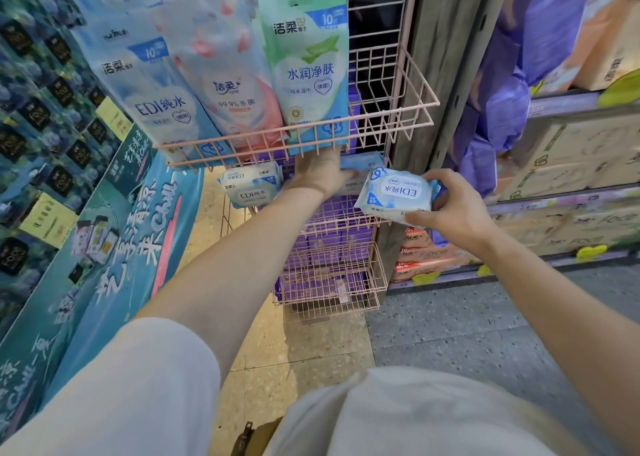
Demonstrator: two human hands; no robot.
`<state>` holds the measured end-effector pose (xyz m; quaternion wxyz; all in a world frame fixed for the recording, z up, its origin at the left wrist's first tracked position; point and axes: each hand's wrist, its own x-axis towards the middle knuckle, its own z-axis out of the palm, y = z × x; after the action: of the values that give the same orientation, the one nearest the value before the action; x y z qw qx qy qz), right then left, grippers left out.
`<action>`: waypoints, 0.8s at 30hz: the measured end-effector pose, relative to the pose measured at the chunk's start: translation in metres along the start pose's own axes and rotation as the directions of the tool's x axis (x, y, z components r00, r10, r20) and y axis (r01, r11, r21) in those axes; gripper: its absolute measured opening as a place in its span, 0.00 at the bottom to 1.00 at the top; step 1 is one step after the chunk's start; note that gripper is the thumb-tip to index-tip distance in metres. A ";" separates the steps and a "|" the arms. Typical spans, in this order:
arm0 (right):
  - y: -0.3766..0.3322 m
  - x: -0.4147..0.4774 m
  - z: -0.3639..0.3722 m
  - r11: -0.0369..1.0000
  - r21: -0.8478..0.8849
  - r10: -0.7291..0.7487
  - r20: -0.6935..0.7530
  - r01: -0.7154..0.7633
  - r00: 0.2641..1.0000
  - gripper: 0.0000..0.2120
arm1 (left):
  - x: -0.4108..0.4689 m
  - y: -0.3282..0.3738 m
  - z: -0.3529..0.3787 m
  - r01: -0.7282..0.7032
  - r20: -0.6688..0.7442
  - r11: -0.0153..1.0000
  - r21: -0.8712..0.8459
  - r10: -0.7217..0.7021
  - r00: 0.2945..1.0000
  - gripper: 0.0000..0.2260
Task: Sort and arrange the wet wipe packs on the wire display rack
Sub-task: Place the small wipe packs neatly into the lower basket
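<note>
Three tall pouches: upright in top basket of pink wire rack;
Right hand: pinching flat blue-white wipe pack beside middle tier;
Left hand: under top basket; grip cannot tell

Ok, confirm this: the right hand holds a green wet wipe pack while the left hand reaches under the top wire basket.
Wrong colour. In the head view the right hand holds a blue-and-white EDI wet wipe pack, not a green one; the left hand does reach under the top wire basket.

Shop: stocked wire rack, goods shelves
</note>
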<state>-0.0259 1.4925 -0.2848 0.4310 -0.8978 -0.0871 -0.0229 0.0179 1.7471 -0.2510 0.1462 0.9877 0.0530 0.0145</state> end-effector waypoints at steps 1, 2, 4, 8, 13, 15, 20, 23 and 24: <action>-0.002 0.001 0.004 1.000 0.002 -0.002 0.004 0.002 1.000 0.32 | -0.002 -0.003 -0.004 0.003 -0.002 1.000 0.004 -0.003 1.000 0.30; -0.005 0.002 0.008 1.000 0.009 -0.002 0.007 0.002 1.000 0.32 | -0.004 -0.007 -0.007 -0.004 0.000 1.000 0.002 0.004 1.000 0.28; -0.010 0.005 0.019 1.000 0.020 -0.006 0.016 0.006 1.000 0.33 | -0.007 -0.016 -0.010 -0.063 -0.015 0.998 -0.004 0.063 0.998 0.20; -0.021 0.012 0.034 1.000 0.014 -0.014 0.039 0.014 0.999 0.34 | -0.017 -0.033 -0.008 -0.099 -0.105 0.995 -0.023 0.096 0.990 0.09; -0.034 0.014 0.045 1.000 0.016 -0.026 0.054 0.025 0.998 0.34 | -0.033 -0.043 -0.007 0.057 -0.128 0.909 -0.414 -0.120 0.984 0.13; -0.043 0.013 0.051 0.999 0.035 -0.042 0.055 0.040 0.998 0.33 | -0.044 -0.048 -0.012 0.108 -0.048 0.813 -0.573 -0.165 0.985 0.17; -0.070 0.009 0.080 0.996 0.064 -0.071 0.069 0.067 0.995 0.34 | -0.070 -0.068 -0.023 0.143 0.054 0.824 -0.549 -0.135 0.989 0.22; -0.082 0.006 0.101 0.994 0.097 -0.054 0.066 0.047 0.996 0.35 | -0.075 -0.081 -0.023 0.182 0.052 0.730 -0.659 -0.197 0.979 0.20; -0.087 0.004 0.107 0.992 0.115 -0.053 0.069 0.045 0.996 0.37 | -0.076 -0.084 -0.024 0.211 0.080 0.666 -0.716 -0.221 0.972 0.21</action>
<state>-0.0409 1.6299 -0.2844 0.4774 -0.8697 -0.1256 0.0036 -0.0673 1.8258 -0.2535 0.5212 0.8378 0.1606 0.0234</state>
